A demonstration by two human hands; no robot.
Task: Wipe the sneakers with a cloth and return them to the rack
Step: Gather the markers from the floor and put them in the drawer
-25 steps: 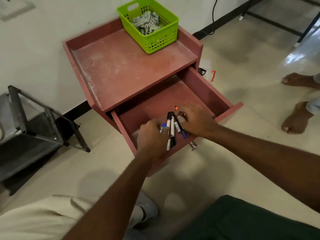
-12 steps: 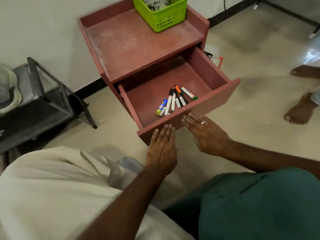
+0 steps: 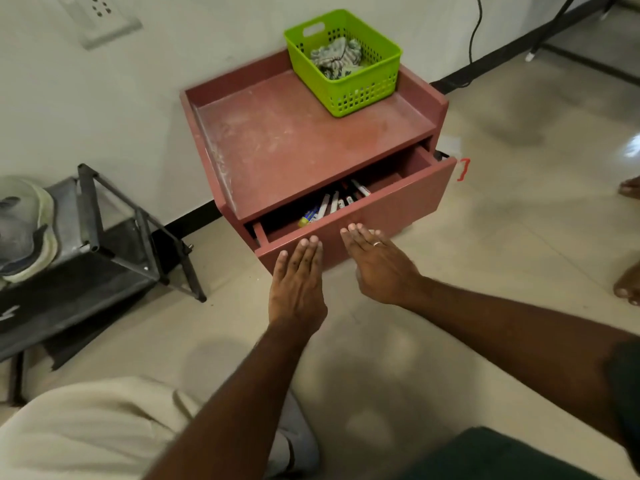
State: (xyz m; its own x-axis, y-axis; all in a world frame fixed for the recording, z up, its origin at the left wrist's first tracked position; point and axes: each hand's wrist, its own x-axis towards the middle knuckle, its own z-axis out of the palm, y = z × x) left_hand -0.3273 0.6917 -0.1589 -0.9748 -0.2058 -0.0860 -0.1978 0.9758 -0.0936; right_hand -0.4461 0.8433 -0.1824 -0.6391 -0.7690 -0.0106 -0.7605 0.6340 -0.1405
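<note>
A crumpled striped cloth (image 3: 336,60) lies in a green plastic basket (image 3: 363,93) on top of a low red cabinet (image 3: 294,147). A grey and pale green sneaker (image 3: 24,230) rests on the dark metal rack (image 3: 114,237) at the left edge. My left hand (image 3: 298,285) and my right hand (image 3: 375,265) are flat, fingers straight, pressed against the front of the cabinet's drawer (image 3: 391,216). The drawer stands partly out. Both hands hold nothing.
Several markers and a glue stick (image 3: 330,204) lie inside the drawer. Another person's bare feet (image 3: 628,282) stand at the right edge. A black cable (image 3: 474,29) runs down the wall behind the cabinet. My knees fill the bottom of the view.
My hands left the markers in the drawer and moved to the drawer's front. The drawer has slid most of the way into the cabinet.
</note>
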